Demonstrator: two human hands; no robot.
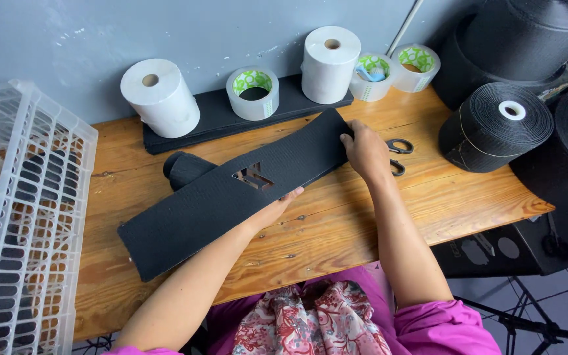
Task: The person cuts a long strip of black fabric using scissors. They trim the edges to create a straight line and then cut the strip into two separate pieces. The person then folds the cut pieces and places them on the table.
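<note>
One white plastic crate [21, 217] stands leftmost; one black webbing strip [231, 190] lies slantwise on the wooden worktop [336, 230], left hand [274, 210] grasping its near edge, right hand [365, 150] gripping its far end; two white paper rolls [160, 96], three tape rolls [253, 93], grey wall [67, 33] behind

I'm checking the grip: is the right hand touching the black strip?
Touching. The head view shows the right hand with its fingers laid on the far end of the black strip, no gap between them.
</note>
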